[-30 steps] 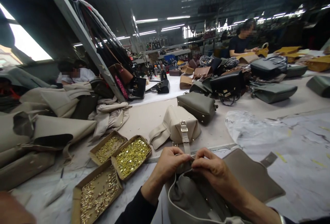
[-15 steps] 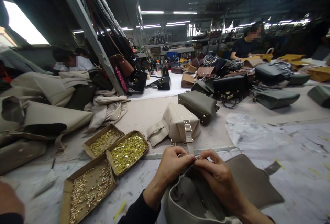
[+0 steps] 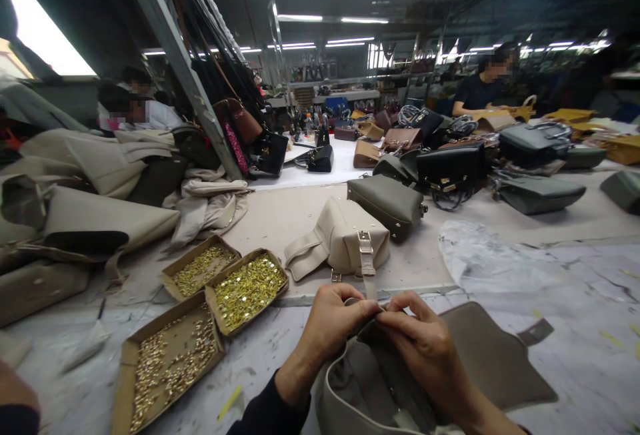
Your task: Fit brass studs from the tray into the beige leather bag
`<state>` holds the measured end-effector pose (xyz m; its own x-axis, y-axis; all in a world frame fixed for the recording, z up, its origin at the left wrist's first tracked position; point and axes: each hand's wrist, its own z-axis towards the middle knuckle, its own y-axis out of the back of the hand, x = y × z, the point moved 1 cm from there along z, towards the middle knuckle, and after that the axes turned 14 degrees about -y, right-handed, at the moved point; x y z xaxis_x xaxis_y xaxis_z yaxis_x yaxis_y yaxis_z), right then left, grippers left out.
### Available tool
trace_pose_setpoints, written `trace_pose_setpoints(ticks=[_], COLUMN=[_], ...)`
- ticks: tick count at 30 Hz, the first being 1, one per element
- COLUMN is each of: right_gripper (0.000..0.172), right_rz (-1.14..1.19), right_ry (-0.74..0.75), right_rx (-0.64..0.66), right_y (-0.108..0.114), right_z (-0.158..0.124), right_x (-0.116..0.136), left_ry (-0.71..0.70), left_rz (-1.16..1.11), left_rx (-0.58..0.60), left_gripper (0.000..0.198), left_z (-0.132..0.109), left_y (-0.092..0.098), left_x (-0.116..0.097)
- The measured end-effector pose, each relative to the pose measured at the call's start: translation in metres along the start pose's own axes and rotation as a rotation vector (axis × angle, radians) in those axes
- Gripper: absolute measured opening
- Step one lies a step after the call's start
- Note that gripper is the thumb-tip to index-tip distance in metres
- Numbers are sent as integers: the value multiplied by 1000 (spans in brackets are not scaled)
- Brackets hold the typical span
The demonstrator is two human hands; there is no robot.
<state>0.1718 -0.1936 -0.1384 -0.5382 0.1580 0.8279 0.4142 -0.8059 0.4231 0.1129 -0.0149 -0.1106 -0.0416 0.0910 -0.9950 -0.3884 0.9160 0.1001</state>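
While both hands are meeting over the far rim of a grey bag (image 3: 400,381), the left hand (image 3: 330,321) is curling its fingers closed, thumb and fingertips pinching the rim where a strap (image 3: 369,286) is coming up out of it. The right hand (image 3: 425,345) is pressing in from the other side, its fingers bent and its fingertips pinching the same spot, so that the two hands are touching each other at the thumbs. What small piece, if any, is lying between the fingertips is hidden. The grey bag is lying open at the near edge of the table (image 3: 550,328), mouth towards the person, its flap (image 3: 495,361) spreading out flat to the right under the right wrist.

Just beyond the hands a cream bag (image 3: 340,238) is lying on its side with a metal buckle (image 3: 365,243) facing the camera. Behind it an olive bag (image 3: 387,198) is resting. To the left, three open cardboard boxes (image 3: 247,288) of brass fittings are sitting close together. A crumpled plastic sheet (image 3: 480,255) is lying to the right. Farther back, more bags are crowding the table, and a seated person (image 3: 480,88) is working at the far end.
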Motion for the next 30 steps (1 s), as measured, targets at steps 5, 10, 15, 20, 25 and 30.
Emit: trace_pose_setpoints(ticks=[5,10,15,20,25,30], right_gripper=[19,18,18,16,11,12], right_rz=[-11,-63,-56,35,86,149], right_ry=[0,-11,-51,-67,-141,-328], right_rx=[4,23,24,-25,-64,-63], right_y=[0,1,0,-2,-4,-3], right_z=[1,2,3,4,6,11], right_x=[-1,1,7,7,9,17], left_ry=[-9,-28,-57,-66,-53,-63], left_rz=[18,34,109,121,92,108], left_rx=[1,3,25,35,46,53], left_gripper=[33,32,35,38,38,39], left_z=[0,-1,-4,-4,-4,-5], left_y=[0,0,2,2,1,1], left_x=[1,-4,-3,-5,-6,-9])
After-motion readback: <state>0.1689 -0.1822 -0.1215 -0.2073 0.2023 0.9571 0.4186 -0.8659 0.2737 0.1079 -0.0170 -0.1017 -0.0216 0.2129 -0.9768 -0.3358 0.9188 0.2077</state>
